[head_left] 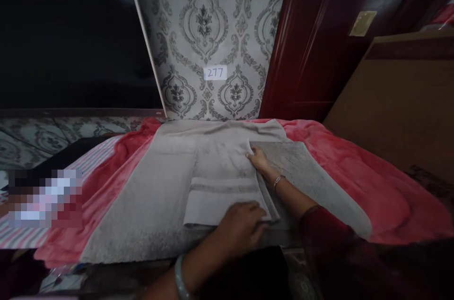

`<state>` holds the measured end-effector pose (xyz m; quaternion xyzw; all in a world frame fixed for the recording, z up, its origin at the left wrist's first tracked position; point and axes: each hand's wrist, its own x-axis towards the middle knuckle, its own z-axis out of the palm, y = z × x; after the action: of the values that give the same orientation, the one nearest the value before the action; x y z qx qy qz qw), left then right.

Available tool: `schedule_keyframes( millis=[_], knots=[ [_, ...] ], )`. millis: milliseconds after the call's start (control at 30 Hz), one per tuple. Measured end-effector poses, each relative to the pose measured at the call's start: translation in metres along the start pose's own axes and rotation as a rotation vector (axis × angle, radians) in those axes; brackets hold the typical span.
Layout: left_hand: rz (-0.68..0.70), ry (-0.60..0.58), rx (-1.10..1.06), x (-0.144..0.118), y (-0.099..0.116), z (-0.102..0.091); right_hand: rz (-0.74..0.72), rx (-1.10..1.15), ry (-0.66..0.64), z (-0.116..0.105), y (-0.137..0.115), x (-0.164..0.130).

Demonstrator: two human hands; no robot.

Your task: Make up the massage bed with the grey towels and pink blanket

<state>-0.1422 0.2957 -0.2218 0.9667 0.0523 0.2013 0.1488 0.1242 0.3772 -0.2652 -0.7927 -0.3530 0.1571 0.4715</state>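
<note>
A large grey towel [149, 196] lies spread over a red blanket [362, 182]. A part of it is folded over into a smaller rectangle with a darker stripe [223, 189] near its front. My left hand [241, 229] rests flat on the front right corner of that folded part, pressing it down. My right hand [258, 160] reaches across further back and pinches the far right corner of the fold between its fingers. A bracelet sits on each wrist.
Patterned grey wallpaper with a small label reading 277 [215, 72] stands behind the blanket. A dark red door [319, 40] is at the back right, a brown wooden panel [400, 101] at the right, a dark screen [71, 35] at the left.
</note>
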Motion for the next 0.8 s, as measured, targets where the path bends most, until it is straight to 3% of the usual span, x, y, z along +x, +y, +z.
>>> schedule_keyframes(
  millis=[67,133,167,233,300,367,500,600,800],
  knots=[
    [-0.107,0.199,-0.078,-0.014,-0.020,-0.029,-0.012,-0.069,0.017,-0.001,0.001,-0.002],
    [-0.298,0.380,-0.059,-0.033,-0.047,-0.055,-0.021,-0.128,0.025,-0.001,0.000,-0.004],
    [-0.431,0.440,-0.051,-0.043,-0.060,-0.064,-0.028,-0.154,0.027,-0.001,-0.001,-0.005],
    [-0.681,0.438,-0.106,-0.063,-0.083,-0.075,-0.041,-0.203,0.026,-0.001,-0.003,-0.006],
    [-0.830,0.350,-0.238,-0.078,-0.094,-0.073,-0.048,-0.259,0.018,-0.001,-0.005,-0.007],
    [-0.882,0.281,-0.343,-0.088,-0.097,-0.064,-0.055,-0.325,0.003,-0.003,-0.007,-0.009],
    [-0.937,0.299,-0.414,-0.090,-0.093,-0.042,-0.111,-0.472,-0.031,-0.012,-0.017,-0.010],
    [-0.967,0.352,-0.517,-0.088,-0.095,-0.037,-0.217,-0.568,-0.051,-0.012,-0.037,-0.006],
    [-1.078,0.392,-0.958,-0.101,-0.099,-0.046,-0.428,-0.653,-0.235,0.030,-0.088,0.020]
  ],
)
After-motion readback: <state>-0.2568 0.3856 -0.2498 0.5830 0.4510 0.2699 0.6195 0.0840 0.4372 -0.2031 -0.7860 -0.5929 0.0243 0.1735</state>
